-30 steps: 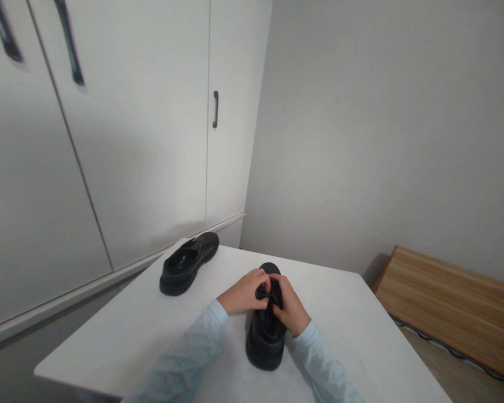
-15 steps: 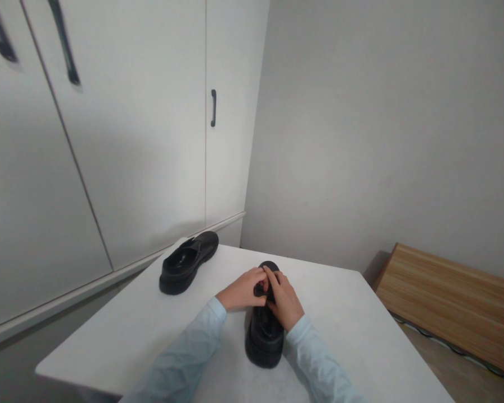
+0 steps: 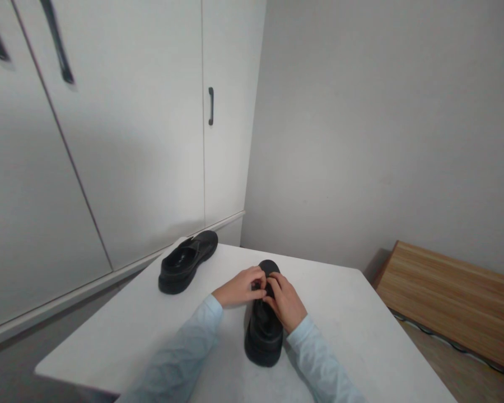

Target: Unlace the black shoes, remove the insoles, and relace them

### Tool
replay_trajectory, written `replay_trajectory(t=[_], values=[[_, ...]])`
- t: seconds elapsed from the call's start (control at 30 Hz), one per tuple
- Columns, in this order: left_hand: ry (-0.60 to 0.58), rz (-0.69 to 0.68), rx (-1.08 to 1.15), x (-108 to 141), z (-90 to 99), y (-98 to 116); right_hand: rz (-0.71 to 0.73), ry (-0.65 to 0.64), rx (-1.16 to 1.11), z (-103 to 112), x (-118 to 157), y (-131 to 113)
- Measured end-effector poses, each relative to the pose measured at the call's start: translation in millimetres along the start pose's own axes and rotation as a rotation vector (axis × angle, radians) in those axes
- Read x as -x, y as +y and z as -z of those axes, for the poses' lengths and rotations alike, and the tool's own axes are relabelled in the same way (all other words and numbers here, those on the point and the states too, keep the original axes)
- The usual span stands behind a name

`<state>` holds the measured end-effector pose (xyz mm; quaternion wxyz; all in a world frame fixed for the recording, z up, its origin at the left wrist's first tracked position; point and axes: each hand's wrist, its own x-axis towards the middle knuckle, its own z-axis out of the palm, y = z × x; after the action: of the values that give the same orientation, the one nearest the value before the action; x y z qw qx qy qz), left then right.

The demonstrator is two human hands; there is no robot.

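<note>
Head view: I've got the near black shoe (image 3: 263, 338) sole-down on the white worktop (image 3: 344, 330), toe away. Left hand (image 3: 240, 287) and right hand (image 3: 289, 304) on its upper, fingers (image 3: 255, 275) curled nearly closed; can't tell if they're pinching anything. Second shoe (image 3: 187, 264) back left.

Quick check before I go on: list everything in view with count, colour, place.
Near shoe: 1, black, under both hands
Far shoe: 1, black, table's far left
Table: 1, white, under shoes
Cabinet: 1, white, left
Handles: 3, dark, cabinet doors
Wall: 1, grey, behind table
Board: 1, wood-brown, right of table
Cable: count unclear, dark, below board
Floor: 1, brownish, below cable
Sleeves: 2, light blue, forearms
Left hand: 1, bare, near shoe's left
Right hand: 1, bare, near shoe's right
</note>
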<state>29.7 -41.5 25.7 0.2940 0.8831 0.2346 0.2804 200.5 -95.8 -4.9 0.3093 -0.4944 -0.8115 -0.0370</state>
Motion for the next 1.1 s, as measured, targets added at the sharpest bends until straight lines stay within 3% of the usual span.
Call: replay_trajectory(t=[0.2, 0.37, 0.63, 0.83, 1.1], values=[[0.013, 0.006, 0.044, 0.7, 1.5, -1.5, 0.098, 0.041, 0.032, 12.2, -2.7, -7.2], [0.048, -0.009, 0.064, 0.2, 0.3, -1.0, 0.106, 0.055, -0.09, 14.1, -1.9, -2.3], [0.103, 0.047, 0.202, -1.9, 1.4, 2.3, -0.045, 0.181, -0.435, 11.4, -1.3, 2.7], [0.048, 0.046, 0.28, -1.1, -1.4, 1.7, -0.144, 0.258, -0.529, 13.9, -2.2, 2.5], [0.071, 0.022, 0.208, -1.7, -7.4, -0.8, -0.159, 0.247, -0.6, 17.7, -4.7, -3.5]])
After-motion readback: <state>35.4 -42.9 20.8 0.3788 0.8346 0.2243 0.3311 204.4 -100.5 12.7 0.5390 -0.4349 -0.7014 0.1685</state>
